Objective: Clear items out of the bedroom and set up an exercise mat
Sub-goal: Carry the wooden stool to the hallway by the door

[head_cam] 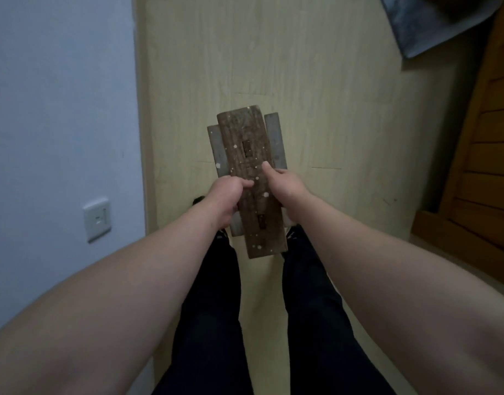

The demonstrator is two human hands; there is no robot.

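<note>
A small wooden stool [246,155] with a dark brown, paint-speckled seat plank and grey legs is seen from above, in front of my legs over the pale wood floor. My left hand [226,195] grips the left edge of the seat, thumb on top. My right hand [282,182] grips the right edge, thumb lying on the seat. Whether the stool's legs touch the floor cannot be told. No exercise mat is in view.
A light blue wall [59,109] with a white socket [98,219] runs along the left. An orange-brown wooden door or cabinet [484,155] stands at the right. A grey fabric item [427,21] lies at the top right. Pale floor [273,52] stretches ahead.
</note>
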